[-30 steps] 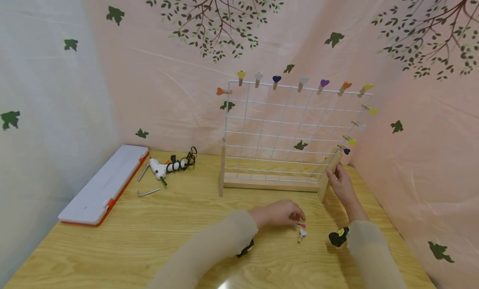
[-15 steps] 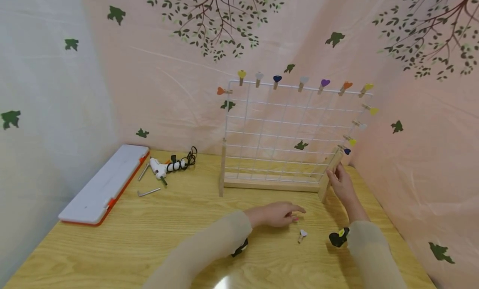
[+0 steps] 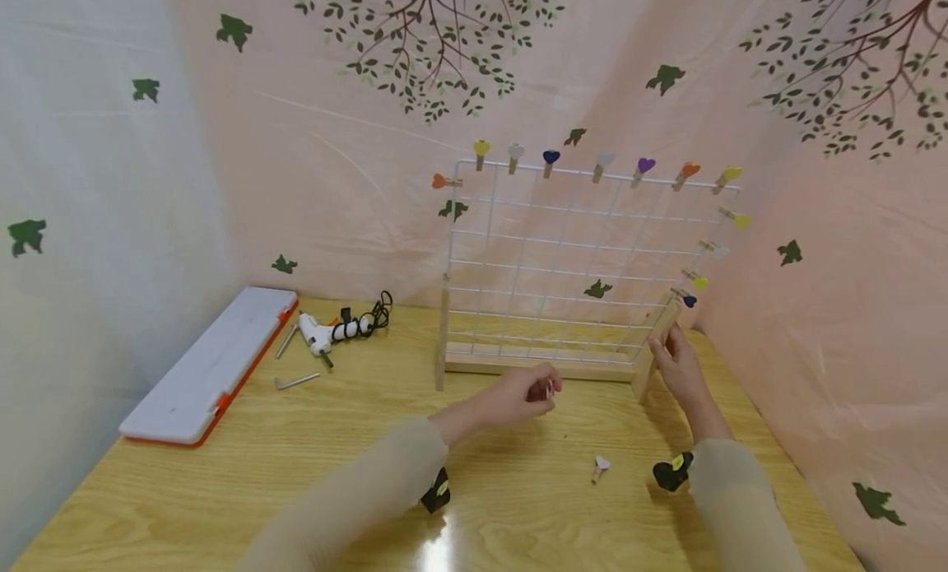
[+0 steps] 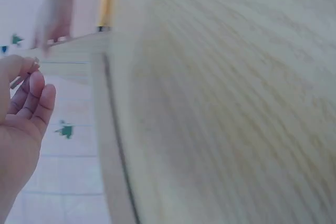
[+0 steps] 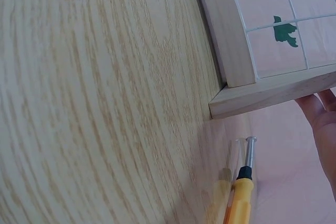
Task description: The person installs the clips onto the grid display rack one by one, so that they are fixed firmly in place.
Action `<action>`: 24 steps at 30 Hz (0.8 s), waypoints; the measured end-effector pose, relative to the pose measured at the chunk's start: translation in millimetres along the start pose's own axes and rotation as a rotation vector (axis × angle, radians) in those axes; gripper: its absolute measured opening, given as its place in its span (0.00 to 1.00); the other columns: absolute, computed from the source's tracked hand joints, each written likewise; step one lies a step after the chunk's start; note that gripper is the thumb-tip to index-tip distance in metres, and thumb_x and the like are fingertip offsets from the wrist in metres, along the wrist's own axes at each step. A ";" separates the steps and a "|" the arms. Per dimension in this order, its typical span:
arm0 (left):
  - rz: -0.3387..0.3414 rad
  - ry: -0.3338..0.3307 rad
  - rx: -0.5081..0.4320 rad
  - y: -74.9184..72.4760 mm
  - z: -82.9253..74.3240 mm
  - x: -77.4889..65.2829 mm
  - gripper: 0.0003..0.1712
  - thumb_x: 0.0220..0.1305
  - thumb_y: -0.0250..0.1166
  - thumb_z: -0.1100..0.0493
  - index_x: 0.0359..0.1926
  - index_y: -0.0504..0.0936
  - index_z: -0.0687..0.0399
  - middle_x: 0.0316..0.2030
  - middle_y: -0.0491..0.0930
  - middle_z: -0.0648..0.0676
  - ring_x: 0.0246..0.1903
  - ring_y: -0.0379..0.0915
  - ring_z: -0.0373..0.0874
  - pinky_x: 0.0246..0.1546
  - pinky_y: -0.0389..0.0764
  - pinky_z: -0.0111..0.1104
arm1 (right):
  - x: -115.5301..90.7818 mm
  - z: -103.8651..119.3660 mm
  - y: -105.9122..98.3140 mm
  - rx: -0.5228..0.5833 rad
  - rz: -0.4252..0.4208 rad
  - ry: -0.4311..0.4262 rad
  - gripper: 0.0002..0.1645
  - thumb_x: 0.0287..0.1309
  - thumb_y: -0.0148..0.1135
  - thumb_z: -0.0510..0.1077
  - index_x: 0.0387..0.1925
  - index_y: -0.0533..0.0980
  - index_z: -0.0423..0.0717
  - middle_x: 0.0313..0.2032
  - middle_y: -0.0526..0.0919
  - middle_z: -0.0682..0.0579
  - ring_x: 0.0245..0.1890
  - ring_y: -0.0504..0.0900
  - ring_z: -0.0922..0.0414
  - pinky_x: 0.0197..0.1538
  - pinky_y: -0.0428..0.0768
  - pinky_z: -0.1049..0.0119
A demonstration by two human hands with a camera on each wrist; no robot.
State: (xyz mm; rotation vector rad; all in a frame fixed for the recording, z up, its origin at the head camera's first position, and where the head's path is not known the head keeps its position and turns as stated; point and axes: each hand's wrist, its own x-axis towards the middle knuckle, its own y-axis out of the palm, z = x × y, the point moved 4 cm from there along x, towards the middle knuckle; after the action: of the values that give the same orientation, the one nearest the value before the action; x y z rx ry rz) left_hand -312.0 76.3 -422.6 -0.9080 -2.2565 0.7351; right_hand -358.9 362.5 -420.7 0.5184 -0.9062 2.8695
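Observation:
My left hand (image 3: 511, 395) pinches a small wooden clothespin (image 4: 17, 82) between thumb and fingertips, above the table in front of the rack. A little pink shows at its fingertips in the head view. My right hand (image 3: 677, 366) grips the right wooden post (image 3: 668, 310) of the white wire grid rack, thumb on the near side. Heart-topped clothespins line the grid's top and right edges, among them a purple heart clothespin (image 3: 646, 167); an orange heart clothespin (image 3: 440, 181) sits on its left edge. One white heart clothespin (image 3: 601, 467) lies on the table between my arms.
At the left lies a long white case (image 3: 215, 366) with a red edge. Beside it are a white glue gun (image 3: 318, 333) with its coiled cord and a bent metal rod (image 3: 298, 381). A yellow-handled tool (image 5: 241, 198) lies beyond the right post.
My left hand has picked up the pink-topped clothespin from beside the white one and moved left and up with it. My right hand has stayed at the post.

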 end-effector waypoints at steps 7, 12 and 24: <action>-0.286 -0.093 -0.169 -58.2 -34.8 -33.0 0.03 0.55 0.62 0.65 0.33 0.79 0.59 0.29 0.78 0.51 0.27 0.73 0.40 0.28 0.78 0.28 | -4.2 13.6 0.0 0.037 0.003 0.008 0.30 0.66 0.42 0.47 0.67 0.50 0.48 0.60 0.61 0.35 0.58 0.62 0.42 0.52 0.68 0.46; -0.447 -0.106 -0.237 -100.3 -47.4 -55.9 0.09 0.59 0.58 0.67 0.39 0.80 0.65 0.35 0.80 0.60 0.33 0.77 0.52 0.33 0.79 0.31 | 0.0 0.7 -1.0 0.015 -0.002 0.006 0.30 0.65 0.42 0.50 0.67 0.50 0.53 0.62 0.60 0.39 0.59 0.61 0.43 0.53 0.68 0.48; -0.734 -0.099 -0.162 -177.2 -46.2 -85.1 0.07 0.52 0.62 0.71 0.34 0.81 0.69 0.34 0.81 0.62 0.33 0.80 0.49 0.34 0.80 0.32 | -0.3 -3.1 -1.4 0.003 -0.040 -0.022 0.29 0.64 0.44 0.49 0.65 0.55 0.51 0.60 0.64 0.39 0.56 0.64 0.65 0.44 0.68 0.84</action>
State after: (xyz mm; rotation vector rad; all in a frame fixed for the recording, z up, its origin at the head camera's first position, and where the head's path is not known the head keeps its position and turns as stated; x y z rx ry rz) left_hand -303.4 -83.5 -299.4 -0.0612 -2.5056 0.2648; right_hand -359.3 365.4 -422.4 0.5622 -0.8844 2.8356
